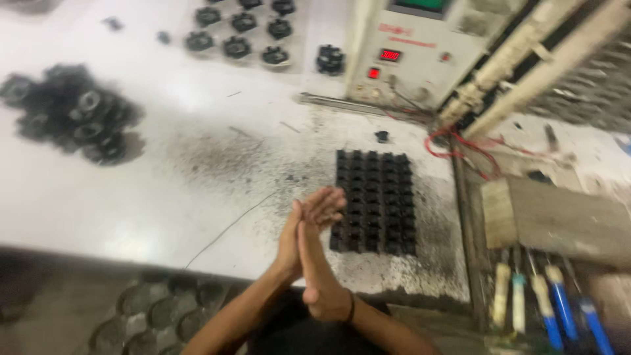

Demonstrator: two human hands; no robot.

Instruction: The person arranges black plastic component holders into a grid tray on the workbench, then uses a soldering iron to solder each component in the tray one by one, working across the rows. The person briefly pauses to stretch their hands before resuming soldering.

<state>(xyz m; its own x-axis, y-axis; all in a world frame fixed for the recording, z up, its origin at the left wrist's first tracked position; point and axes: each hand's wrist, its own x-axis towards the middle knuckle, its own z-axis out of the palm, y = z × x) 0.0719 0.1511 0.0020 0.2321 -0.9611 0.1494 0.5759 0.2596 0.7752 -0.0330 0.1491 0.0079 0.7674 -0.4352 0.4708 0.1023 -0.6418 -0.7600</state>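
**Palms pressed together over the black grid tray**

Both forearms come up from the bottom edge, and the left hand point(289, 238) and right hand point(320, 260) are flat against each other, palm to palm, fingers stretched out, nothing visible between them. Fingertips hover just at the near left corner of the black grid tray point(376, 204), which lies on the white worktable point(131, 197) amid a scatter of dark dust. Its cells look filled row after row, though the blur hides whether any stand vacant, so loading looks well along, by my read. Off to the right, blue-handled tools point(559, 306) lie side by side. Further left, a heap of black round parts point(69, 112) waits unsorted. Beyond, more parts sit in neat rows point(240, 29), and a pale control box point(407, 52) glows with red readouts.
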